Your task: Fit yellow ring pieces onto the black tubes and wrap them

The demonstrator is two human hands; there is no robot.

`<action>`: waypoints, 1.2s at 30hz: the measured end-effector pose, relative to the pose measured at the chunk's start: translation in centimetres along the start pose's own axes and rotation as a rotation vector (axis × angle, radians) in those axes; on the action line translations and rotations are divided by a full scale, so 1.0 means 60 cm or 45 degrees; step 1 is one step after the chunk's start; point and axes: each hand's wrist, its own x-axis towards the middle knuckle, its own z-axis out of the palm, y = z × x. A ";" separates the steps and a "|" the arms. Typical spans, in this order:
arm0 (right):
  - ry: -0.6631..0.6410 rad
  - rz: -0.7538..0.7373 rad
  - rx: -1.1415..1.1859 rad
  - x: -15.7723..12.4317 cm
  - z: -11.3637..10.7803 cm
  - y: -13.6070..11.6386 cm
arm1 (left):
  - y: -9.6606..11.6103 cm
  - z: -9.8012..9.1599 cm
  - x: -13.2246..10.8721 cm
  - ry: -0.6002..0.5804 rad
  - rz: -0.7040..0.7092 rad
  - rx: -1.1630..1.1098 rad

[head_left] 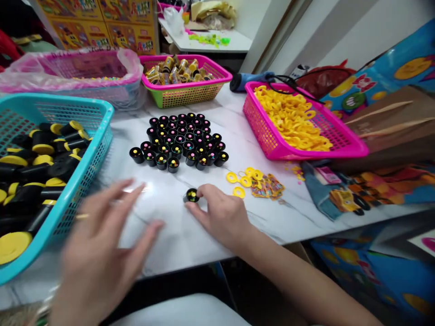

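My right hand [220, 213] pinches a small black cup [191, 195] by its side, near the table's front; bits of yellow and other colours show inside it. My left hand [108, 240] is raised over the table at the left, blurred, its fingers spread with nothing between them. Behind both hands stands a cluster of black cups [181, 138], upright, with pink and yellow pieces in them. To the right of my right hand lie loose yellow rings [245, 181] and a small pile of printed cards [267, 186].
A turquoise basket [102, 108] of black-and-yellow containers stands at the left. A pink basket [261, 136] of yellow rings is at the right. Farther back are a pink-green basket [190, 96] of gold-coloured containers and a plastic-lined basket [131, 93]. Beside the wall lies a blue cylindrical tool [249, 81].
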 end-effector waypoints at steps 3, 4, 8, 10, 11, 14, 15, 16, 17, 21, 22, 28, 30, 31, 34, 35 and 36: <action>0.017 -0.036 0.089 -0.021 -0.009 0.017 | 0.013 0.060 0.015 -0.228 0.069 -0.161; 0.068 -0.008 0.044 -0.028 -0.016 0.031 | 0.012 0.074 0.021 -0.285 0.070 -0.218; 0.182 0.120 -0.466 -0.062 -0.036 0.086 | 0.004 0.107 0.043 -0.391 0.001 -0.346; 0.095 0.072 -0.586 -0.083 -0.034 0.091 | 0.003 0.117 0.050 -0.435 -0.019 -0.410; 0.048 0.019 -0.562 -0.094 -0.030 0.084 | 0.003 0.122 0.052 -0.442 -0.024 -0.436; -0.034 -0.182 -0.318 -0.123 -0.018 0.042 | 0.002 0.132 0.052 -0.414 -0.027 -0.483; -0.045 -0.264 -0.224 -0.130 -0.015 0.025 | 0.001 0.134 0.051 -0.391 -0.024 -0.488; -0.057 -0.347 -0.136 -0.135 -0.014 0.010 | -0.001 0.134 0.049 -0.371 -0.018 -0.488; -0.062 -0.437 -0.041 -0.137 -0.013 -0.003 | -0.003 0.134 0.048 -0.354 -0.007 -0.484; -0.308 -0.536 0.496 -0.114 -0.022 -0.028 | -0.013 0.134 0.045 -0.330 0.047 -0.463; -0.354 -0.457 0.600 -0.102 -0.024 -0.027 | -0.014 0.135 0.045 -0.333 0.056 -0.456; -0.021 0.041 0.645 -0.022 -0.014 -0.004 | -0.015 0.139 0.045 -0.359 0.083 -0.372; 0.020 0.079 0.683 -0.006 -0.009 0.000 | -0.014 0.138 0.045 -0.383 0.102 -0.358; -0.002 0.115 0.724 0.000 -0.008 0.001 | -0.015 0.137 0.046 -0.393 0.112 -0.355; -0.164 0.354 0.950 0.013 -0.004 0.003 | -0.016 0.137 0.046 -0.414 0.137 -0.361; -0.235 0.453 1.039 0.015 -0.002 0.003 | -0.016 0.137 0.045 -0.416 0.139 -0.360; -0.297 0.545 1.119 0.017 0.000 0.002 | -0.016 0.137 0.045 -0.417 0.140 -0.355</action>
